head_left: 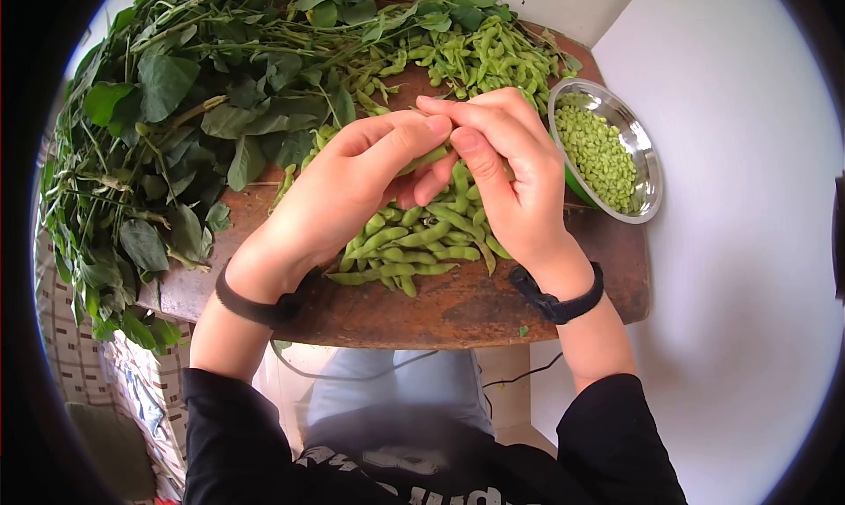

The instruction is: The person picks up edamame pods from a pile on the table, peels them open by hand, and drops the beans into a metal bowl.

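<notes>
My left hand (365,157) is closed around a green edamame pod (425,160), its thumb pressing near one end. Thumb and forefinger of my right hand (510,157) pinch at the same spot, meeting the left fingertips; the pod's far end is hidden by the fingers. Just below both hands, a heap of edamame pods (418,245) lies on the wooden table (396,316). To the right of my right hand stands a metal bowl (650,166) holding many shelled green beans (594,153).
Leafy bean stalks (176,109) cover the table's left and back, hanging over the left edge. A second pile of pods (493,56) sits at the back. A white wall (739,241) rises along the right side. Cables (352,373) hang below the front edge.
</notes>
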### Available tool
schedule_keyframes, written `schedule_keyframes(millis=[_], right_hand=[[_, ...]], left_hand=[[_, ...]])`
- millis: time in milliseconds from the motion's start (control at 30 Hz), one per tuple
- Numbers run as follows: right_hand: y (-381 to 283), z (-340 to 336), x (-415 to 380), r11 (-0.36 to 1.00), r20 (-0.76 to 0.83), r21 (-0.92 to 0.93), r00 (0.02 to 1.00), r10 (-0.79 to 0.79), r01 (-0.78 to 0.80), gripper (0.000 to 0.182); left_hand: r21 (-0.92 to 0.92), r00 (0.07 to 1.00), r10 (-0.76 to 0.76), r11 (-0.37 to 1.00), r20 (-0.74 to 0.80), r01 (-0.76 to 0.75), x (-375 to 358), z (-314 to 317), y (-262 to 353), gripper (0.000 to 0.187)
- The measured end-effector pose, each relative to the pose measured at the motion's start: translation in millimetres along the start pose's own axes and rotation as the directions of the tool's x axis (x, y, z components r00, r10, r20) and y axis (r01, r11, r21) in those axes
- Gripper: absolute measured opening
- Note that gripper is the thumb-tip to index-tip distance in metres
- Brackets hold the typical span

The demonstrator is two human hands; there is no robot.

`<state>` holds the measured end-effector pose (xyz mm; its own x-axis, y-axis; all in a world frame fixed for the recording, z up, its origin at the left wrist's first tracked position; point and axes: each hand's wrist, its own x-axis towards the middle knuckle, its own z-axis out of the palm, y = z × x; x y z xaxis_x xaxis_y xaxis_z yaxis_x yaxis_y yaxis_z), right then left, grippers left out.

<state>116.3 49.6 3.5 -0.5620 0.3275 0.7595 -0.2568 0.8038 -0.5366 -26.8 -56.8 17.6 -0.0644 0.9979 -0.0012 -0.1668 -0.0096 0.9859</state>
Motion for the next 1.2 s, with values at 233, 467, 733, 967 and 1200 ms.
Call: schedule_keyframes(millis=[233, 467, 733, 967, 1200], right_hand=[[-4.0, 2.6, -1.5, 0.999, -0.031, 0.004, 0.998, -0.047, 0.047, 0.018], [-6.6, 0.3, -2.4, 0.99, -0.015, -0.115, 0.996, -0.087, 0.085, 0.019], [-2.3, -7.5, 2.3, 0.994, 0.007, 0.028, 0.995, -0.104, 0.104, 0.02], [-0.1, -11.2, 2.8, 0.993, 0.055, -0.018, 0.991, -0.118, 0.12, 0.022], [-0.7, -8.8, 2.8, 0.972, 0.065, -0.127, 0.98, -0.189, 0.196, 0.02]], left_hand=[[-0.112, 0.999, -0.01, 0.994, -0.045, 0.005, -9.3, 16.5, 4.3, 0.03], [-0.153, 1.0, 0.022, 0.988, -0.018, -0.025, -9.0, 20.0, 1.9, 0.034], [-0.147, 0.998, 0.06, 0.987, 0.01, -0.058, -7.5, 20.2, 1.5, 0.034], [-0.148, 0.997, 0.059, 0.988, 0.041, -0.052, -7.6, 16.2, -1.0, 0.033], [-0.178, 0.996, 0.051, 0.983, 0.068, -0.039, -5.5, 16.5, -4.1, 0.033]])
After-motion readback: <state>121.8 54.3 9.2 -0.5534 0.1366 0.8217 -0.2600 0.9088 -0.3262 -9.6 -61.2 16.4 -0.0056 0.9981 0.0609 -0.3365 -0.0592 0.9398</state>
